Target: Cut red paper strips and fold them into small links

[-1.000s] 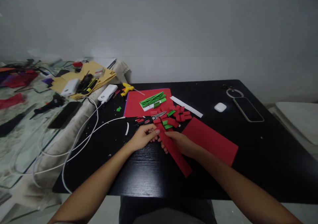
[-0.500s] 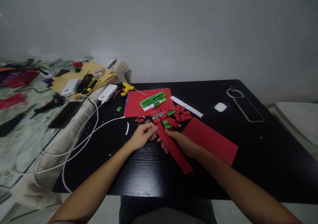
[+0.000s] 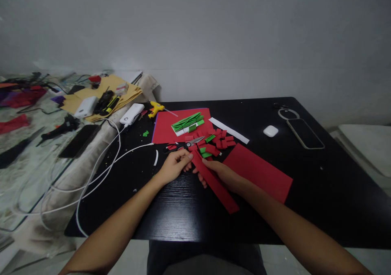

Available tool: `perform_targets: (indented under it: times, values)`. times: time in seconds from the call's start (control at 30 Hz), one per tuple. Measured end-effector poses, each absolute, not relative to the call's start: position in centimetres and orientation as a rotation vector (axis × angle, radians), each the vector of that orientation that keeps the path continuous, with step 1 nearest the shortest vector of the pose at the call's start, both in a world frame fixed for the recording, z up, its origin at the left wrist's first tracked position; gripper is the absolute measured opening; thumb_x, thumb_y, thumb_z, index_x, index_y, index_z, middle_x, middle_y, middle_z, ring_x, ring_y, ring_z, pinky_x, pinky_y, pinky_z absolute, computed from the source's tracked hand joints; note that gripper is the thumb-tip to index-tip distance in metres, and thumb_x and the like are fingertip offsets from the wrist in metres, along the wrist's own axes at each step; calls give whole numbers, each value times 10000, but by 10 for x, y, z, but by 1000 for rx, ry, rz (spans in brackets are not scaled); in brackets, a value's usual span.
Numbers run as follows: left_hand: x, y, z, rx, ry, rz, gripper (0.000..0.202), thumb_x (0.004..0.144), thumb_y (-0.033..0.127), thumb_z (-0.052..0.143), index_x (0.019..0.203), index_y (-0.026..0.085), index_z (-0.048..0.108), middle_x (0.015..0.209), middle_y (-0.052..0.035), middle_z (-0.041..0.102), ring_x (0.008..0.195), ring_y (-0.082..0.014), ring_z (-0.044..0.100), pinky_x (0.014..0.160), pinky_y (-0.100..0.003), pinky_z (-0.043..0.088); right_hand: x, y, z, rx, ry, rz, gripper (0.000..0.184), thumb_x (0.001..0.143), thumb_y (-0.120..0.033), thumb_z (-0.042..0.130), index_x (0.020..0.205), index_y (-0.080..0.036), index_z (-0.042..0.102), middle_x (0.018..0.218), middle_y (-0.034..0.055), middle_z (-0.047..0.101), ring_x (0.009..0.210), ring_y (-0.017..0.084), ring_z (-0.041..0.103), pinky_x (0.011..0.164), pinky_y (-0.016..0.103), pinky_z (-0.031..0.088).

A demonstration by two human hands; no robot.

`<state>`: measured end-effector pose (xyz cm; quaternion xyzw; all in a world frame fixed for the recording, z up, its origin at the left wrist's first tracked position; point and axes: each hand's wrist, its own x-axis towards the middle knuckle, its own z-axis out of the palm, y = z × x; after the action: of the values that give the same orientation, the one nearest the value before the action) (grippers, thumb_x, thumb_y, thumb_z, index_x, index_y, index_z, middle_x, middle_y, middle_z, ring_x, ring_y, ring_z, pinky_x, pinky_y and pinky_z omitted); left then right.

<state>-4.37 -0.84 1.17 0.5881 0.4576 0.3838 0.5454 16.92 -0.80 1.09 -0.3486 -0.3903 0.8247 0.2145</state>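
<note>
A long red paper strip (image 3: 217,186) lies slanted over the black table (image 3: 320,193), its far end pinched between both hands. My left hand (image 3: 174,166) grips that far end with closed fingers. My right hand (image 3: 220,173) holds the strip from the right side, fingers curled over it. Just beyond the hands lie scissors (image 3: 182,145) with red-lined handles and a pile of small red and green paper pieces (image 3: 215,142).
A red sheet (image 3: 259,171) lies right of the strip; another red sheet (image 3: 166,126) carries folded green paper (image 3: 187,123). A glue gun (image 3: 156,109), power bank (image 3: 132,114), white cables (image 3: 104,165), white strip (image 3: 229,130), earbuds case (image 3: 270,131) and phone (image 3: 304,133) sit around.
The strip's near end has swung slightly right and up the table; both hands keep their hold near its far end with only small finger shifts.
</note>
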Motion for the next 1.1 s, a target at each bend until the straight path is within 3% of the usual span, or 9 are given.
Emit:
perform_targets:
  times: [0.67, 1.1]
  values:
    - [-43, -8, 11, 1400, 1095, 918, 440, 922, 526, 609, 724, 133, 607, 610, 4, 604, 523, -84, 532, 539, -203, 425, 169, -9, 15, -920, -1070, 2281, 431, 860, -529, 693, 950, -110, 739, 740, 46, 688, 589, 131, 633, 594, 243, 513]
    - [-44, -8, 10, 1396, 1104, 915, 423, 922, 509, 617, 731, 133, 610, 607, 7, 606, 523, -83, 537, 540, -202, 423, 169, -9, 13, -961, -1073, 2270, 441, 879, -533, 663, 936, -103, 742, 737, 56, 692, 593, 138, 648, 599, 246, 522]
